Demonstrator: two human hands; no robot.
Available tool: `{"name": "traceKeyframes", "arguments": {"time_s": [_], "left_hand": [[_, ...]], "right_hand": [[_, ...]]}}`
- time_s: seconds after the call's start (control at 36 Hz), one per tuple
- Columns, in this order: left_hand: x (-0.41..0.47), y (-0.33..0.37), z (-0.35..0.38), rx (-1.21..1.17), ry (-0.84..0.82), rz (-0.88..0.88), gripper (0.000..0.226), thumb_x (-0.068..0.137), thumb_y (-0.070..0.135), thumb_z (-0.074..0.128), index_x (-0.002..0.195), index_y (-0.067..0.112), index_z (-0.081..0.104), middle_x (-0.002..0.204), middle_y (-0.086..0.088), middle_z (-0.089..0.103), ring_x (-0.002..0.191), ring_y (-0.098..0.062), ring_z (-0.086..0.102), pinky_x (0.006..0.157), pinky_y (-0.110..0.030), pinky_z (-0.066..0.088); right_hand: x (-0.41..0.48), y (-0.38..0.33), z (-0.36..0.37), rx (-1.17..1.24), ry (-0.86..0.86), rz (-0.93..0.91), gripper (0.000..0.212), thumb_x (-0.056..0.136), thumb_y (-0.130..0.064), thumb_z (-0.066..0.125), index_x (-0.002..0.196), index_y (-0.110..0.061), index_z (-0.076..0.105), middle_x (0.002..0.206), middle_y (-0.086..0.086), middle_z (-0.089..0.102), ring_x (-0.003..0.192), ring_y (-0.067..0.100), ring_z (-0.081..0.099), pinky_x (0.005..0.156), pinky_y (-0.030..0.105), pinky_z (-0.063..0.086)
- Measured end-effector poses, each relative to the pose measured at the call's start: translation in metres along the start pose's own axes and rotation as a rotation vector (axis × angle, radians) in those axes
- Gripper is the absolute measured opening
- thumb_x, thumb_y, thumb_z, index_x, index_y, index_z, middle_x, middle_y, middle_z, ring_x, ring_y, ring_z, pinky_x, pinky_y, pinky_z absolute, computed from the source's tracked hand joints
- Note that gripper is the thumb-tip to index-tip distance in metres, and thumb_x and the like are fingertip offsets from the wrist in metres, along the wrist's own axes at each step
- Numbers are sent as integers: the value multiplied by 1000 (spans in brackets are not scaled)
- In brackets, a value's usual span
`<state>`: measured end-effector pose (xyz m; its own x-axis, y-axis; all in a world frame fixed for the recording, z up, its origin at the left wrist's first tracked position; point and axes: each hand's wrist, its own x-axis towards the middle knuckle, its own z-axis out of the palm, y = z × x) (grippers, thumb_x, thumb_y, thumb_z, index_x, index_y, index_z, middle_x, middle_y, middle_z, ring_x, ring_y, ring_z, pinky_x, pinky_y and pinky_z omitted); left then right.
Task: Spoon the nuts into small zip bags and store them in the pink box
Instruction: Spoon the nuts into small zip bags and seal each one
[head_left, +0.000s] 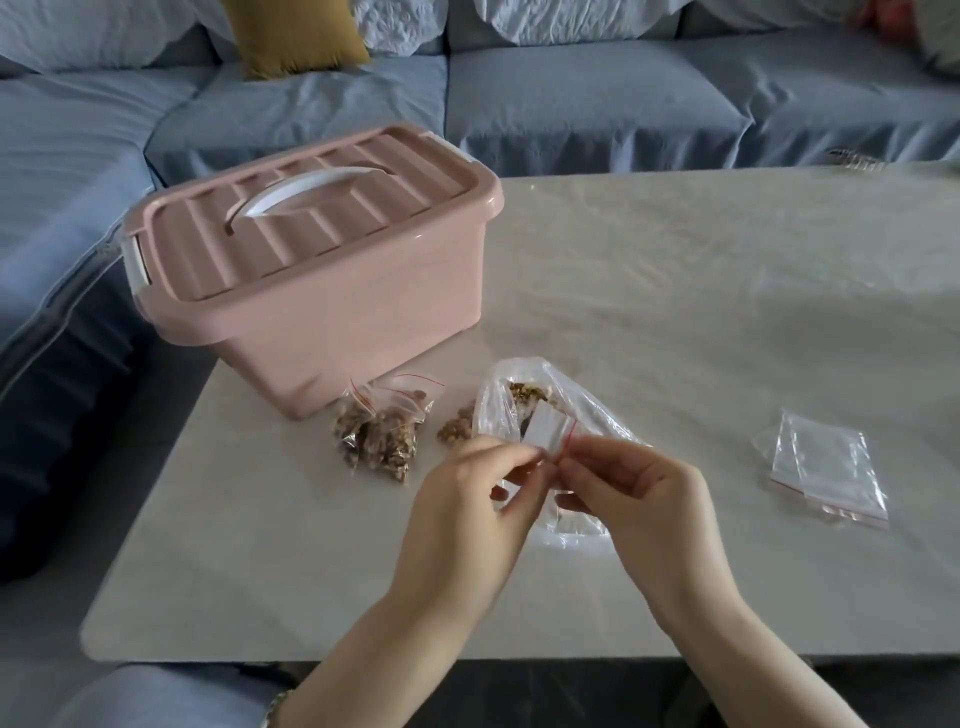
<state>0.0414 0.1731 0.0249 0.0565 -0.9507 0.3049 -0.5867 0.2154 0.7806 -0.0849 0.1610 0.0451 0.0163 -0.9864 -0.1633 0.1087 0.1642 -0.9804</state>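
Both hands meet over the near middle of the table (675, 312), pinching one small zip bag (545, 436) that is empty and has a red strip at its mouth. The left hand (467, 499) clamps thumb and forefinger on the bag's left edge, with its other fingers curled beneath. The right hand (628, 493) pinches the right edge by the red strip in the same way. Just beyond and under them lies a large clear bag of nuts (519, 405). Left of it, filled zip bags (379, 431) lie in a small heap just beside the near corner of the pink box (322, 280), which sits far left with its lid on. Spare empty zip bags (826, 467) lie to the right, well apart. A blue-grey sofa (571, 93) with a mustard cushion (296, 36) runs along the far side.
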Motion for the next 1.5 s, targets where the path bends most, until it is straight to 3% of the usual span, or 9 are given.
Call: {"name": "traceKeyframes", "arguments": {"time_s": [0.28,0.33,0.44,0.61,0.83,0.92,1.03,1.28,1.5], "left_hand": [[-1,5,-3,-155,55,-50,12,80,11,68,90,12,75,86,6,71,76,-1,67,69,-12,50],[-1,6,-5,-221,40,-112,11,82,9,69,86,17,76,82,6,72,74,-3,67,69,-17,52],[0,15,-12,-361,-6,-286,9,79,33,70,72,29,74,70,2,72,69,-20,67,68,-36,56],[5,22,-16,-415,-54,-427,16,78,14,71,70,27,75,67,2,73,67,-15,68,74,-41,57],[4,26,-17,-339,-88,-401,27,80,11,69,67,34,73,64,11,71,62,-4,67,68,-26,57],[4,23,-18,-328,-106,-397,32,83,9,66,65,34,73,65,6,71,63,-15,68,68,-34,58],[5,22,-19,-367,-125,-417,21,85,8,64,74,24,73,65,6,71,60,-11,68,59,-23,57],[4,20,-19,-357,-107,-440,14,79,13,71,69,22,72,63,4,70,51,-8,63,50,-18,51],[4,20,-22,-460,-160,-505,5,73,19,73,70,16,72,53,4,64,52,-4,59,46,-18,46]], "right_hand": [[-3,0,-1,12,-10,-30,17,76,4,68,83,-12,72,72,0,74,64,10,69,60,13,52],[-3,-1,-2,-7,-20,-39,16,75,2,69,84,-11,72,71,-1,74,64,9,69,61,12,51],[-5,-3,-3,-121,-87,-119,22,73,-6,72,76,-27,75,70,-10,73,67,3,68,64,10,49],[-6,0,-4,-326,-130,-263,23,74,-11,73,79,-33,75,80,-15,72,78,4,68,72,14,51],[-4,3,-6,-451,-141,-330,41,73,-11,75,77,-52,70,84,-21,69,81,9,66,77,25,52],[-4,3,-7,-425,-142,-306,35,69,-10,78,78,-43,72,82,-19,70,79,9,66,75,20,53],[-6,1,-8,-397,-143,-263,34,68,-7,78,79,-39,72,78,-22,71,76,0,68,72,10,50],[-9,-2,-6,-399,-128,-242,29,67,-12,81,77,-38,71,72,-22,71,71,0,68,68,11,52],[-11,-6,-2,-244,-236,-96,33,78,6,65,77,-27,70,69,-4,73,68,9,70,63,14,52]]}}
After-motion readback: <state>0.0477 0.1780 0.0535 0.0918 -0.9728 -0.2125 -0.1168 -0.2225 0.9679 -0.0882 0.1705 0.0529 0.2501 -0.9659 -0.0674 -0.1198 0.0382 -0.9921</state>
